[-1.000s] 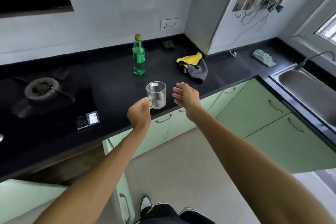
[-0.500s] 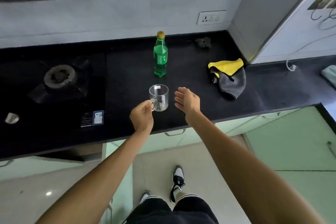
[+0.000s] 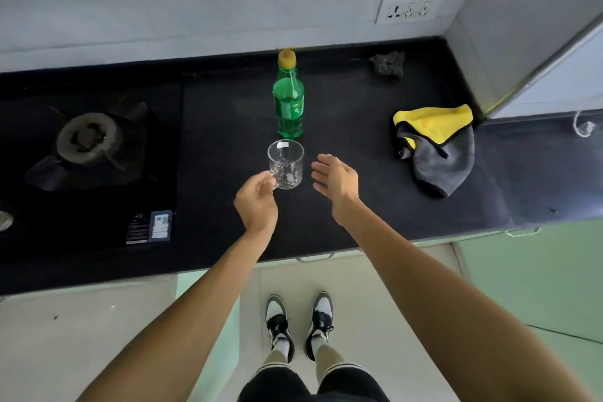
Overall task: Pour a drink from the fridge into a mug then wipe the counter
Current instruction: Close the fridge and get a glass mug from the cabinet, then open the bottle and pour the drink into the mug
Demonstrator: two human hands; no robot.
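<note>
You are standing at the black counter (image 3: 228, 127) and looking down over it. Your left hand (image 3: 256, 204) is gripping the handle of the clear glass mug (image 3: 286, 164) just left of the frame's centre, with thumb and curled fingers closing round the handle. The mug is standing upright and showing no liquid inside. Whether its base is resting on the counter or hanging just above it cannot be told.

Your right hand (image 3: 336, 178) is hovering just right of the mug with fingers relaxed and spread wide, palm turned toward the glass. It is holding nothing and not touching the mug.

The green bottle (image 3: 288, 101) is standing upright directly above the mug in the frame, close behind it, with its yellow cap (image 3: 286, 58) on. It is roughly two-thirds full.

Toward the right of the frame a yellow and grey cloth (image 3: 437, 147) is lying crumpled on the counter, well apart from both hands. A small dark lump (image 3: 387, 64) is sitting near the back wall in the upper right — too dim to identify. Above it a white wall socket (image 3: 410, 7) is showing.

At the left a gas burner (image 3: 87, 139) is sitting on a dark hob, with a small printed label (image 3: 160, 226) lying near the hob's front edge. At the bottom of the frame your shoes (image 3: 298, 325) are planted on the pale floor beside green cabinet fronts (image 3: 535, 271).
</note>
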